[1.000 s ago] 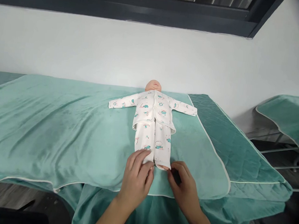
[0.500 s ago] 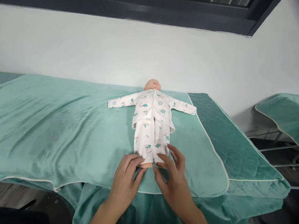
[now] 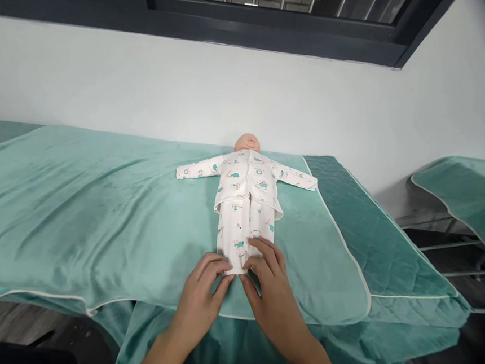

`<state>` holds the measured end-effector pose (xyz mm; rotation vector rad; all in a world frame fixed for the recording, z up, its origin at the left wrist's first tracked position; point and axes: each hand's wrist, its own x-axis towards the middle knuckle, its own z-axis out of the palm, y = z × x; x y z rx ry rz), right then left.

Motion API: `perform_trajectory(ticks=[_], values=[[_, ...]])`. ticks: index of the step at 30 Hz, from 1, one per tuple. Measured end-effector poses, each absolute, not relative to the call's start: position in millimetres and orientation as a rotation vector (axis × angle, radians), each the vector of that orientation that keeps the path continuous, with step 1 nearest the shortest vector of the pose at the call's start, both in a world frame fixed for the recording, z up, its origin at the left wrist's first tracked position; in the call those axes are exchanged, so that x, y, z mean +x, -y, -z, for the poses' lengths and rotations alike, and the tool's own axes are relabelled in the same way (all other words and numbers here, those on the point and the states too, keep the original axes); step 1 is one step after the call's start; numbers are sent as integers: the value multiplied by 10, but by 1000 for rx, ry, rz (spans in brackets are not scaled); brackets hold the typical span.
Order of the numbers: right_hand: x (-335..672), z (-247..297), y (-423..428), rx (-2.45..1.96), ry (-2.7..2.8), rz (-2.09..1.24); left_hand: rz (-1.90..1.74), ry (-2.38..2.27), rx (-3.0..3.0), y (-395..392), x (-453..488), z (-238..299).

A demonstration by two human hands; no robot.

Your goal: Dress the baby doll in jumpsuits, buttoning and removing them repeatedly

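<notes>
A baby doll (image 3: 247,142) lies on its back with its head toward the wall and its arms spread. It wears a white printed jacket (image 3: 249,177) and matching trousers (image 3: 234,226). My left hand (image 3: 201,291) pinches the left corner of the cuff on the trouser leg at the left of the view. The same cuff's other corner is between the thumb and fingers of my right hand (image 3: 273,292). That cuff hides the foot inside it, and my right hand covers the lower end of the other leg.
A light green blanket (image 3: 96,209) with folds at the left covers the bed. Darker quilted cover (image 3: 357,231) shows at the right. Behind are a white wall (image 3: 191,87) and a dark window frame (image 3: 259,30). Another green-covered bed (image 3: 471,190) stands at the far right.
My right hand has moved left from the other trouser leg to the left-hand cuff. That cuff has been drawn down over the toes, which showed before. The view has tilted up slightly.
</notes>
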<state>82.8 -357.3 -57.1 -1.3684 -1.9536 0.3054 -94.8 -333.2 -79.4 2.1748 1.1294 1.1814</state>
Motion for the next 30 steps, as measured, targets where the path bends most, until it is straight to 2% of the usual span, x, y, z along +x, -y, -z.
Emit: perform_trajectory(ticks=[9,16,23,27,30], values=[[756,793,3622,-1348,1820,-272,-1126,-1270,2529,3322,-858,855],[757,728,3660,-1387,1759,-310,-1333,-1274,2289,3297,-785,918],[799,795,3813,-1391,1902,-239,-1314,-1233,2492,3393,-833,972],[911,788,3831,-1362,1856,-188,-1478,-1230,2060,3278,-951,899],[1128,735,3539,-1371,1548,-284,-1564,-1311,1610,2881,-1055,822]])
